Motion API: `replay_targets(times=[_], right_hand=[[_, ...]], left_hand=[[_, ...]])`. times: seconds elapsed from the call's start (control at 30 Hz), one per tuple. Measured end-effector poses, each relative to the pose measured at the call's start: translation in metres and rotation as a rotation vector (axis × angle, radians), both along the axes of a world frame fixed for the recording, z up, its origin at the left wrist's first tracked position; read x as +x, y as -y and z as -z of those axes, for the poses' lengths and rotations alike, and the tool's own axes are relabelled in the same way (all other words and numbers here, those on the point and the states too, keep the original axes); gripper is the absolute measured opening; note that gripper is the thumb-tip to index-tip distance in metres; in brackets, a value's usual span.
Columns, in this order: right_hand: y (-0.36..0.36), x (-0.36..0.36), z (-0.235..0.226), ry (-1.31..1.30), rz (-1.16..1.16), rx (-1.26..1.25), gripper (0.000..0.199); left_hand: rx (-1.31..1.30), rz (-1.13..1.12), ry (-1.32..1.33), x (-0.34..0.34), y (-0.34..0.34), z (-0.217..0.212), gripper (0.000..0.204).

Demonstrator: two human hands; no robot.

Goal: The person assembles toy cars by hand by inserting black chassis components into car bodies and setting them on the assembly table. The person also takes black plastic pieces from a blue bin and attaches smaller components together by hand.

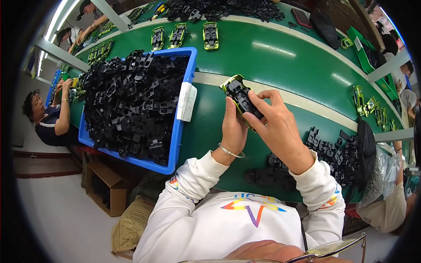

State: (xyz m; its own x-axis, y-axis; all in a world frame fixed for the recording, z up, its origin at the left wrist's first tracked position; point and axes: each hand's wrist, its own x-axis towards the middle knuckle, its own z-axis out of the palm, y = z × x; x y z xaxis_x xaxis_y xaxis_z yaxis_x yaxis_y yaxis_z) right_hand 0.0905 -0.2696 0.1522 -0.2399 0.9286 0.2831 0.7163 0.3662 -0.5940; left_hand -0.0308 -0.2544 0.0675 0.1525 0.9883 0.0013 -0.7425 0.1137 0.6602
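Toy car [239,94], green-trimmed with black fittings facing up, held over the near side of a green workbench [199,131]. Cradled its left edge in the left hand [234,127], thumb along the rim, other fingers mostly hidden; set the right hand's [277,117] thumb and forefinger narrowly on the black piece at the near end. Appeared to be mid-fitting, seating or checking that part. Seemed to call next for a firm, even push against steady support from below; could not tell whether fully home.

Saw loose black parts [324,147] on the bench by the right forearm, strewn toward a black pouch [366,153] and a clear plastic bag [381,175]. Noted left of both hands a big blue bin [176,140], heaped with jumbled small black pieces [131,101], a paper sheet [187,102] hung on its right wall. Spotted lower down, on the floor, an open cardboard box [117,200] with contents too dark to identify, beside a tan sack [131,225], contents hidden.

Counted three more green-trimmed cars [210,36] in a row beyond the pale strip. Pictured at far left a co-worker [50,127], hands raised; at upper right, a green crate [353,35] holding dark parts; along the back, a long black heap [219,8].
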Motion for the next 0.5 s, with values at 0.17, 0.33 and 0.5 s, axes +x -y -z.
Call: replay_targets(times=[0.17, 0.33, 0.5], right_hand=[[0.001, 0.001, 0.0, -0.015, 0.002, -0.092, 0.041], [0.009, -0.009, -0.006, 0.163, 0.024, 0.084, 0.044], [0.014, -0.006, -0.004, 0.391, 0.056, 0.237, 0.043]], left_hand=[[-0.008, -0.054, -0.05, 0.004, -0.001, 0.001, 0.056], [0.062, -0.03, -0.024, 0.001, 0.003, -0.008, 0.042], [-0.048, -0.07, -0.161, 0.014, 0.0, 0.015, 0.036]])
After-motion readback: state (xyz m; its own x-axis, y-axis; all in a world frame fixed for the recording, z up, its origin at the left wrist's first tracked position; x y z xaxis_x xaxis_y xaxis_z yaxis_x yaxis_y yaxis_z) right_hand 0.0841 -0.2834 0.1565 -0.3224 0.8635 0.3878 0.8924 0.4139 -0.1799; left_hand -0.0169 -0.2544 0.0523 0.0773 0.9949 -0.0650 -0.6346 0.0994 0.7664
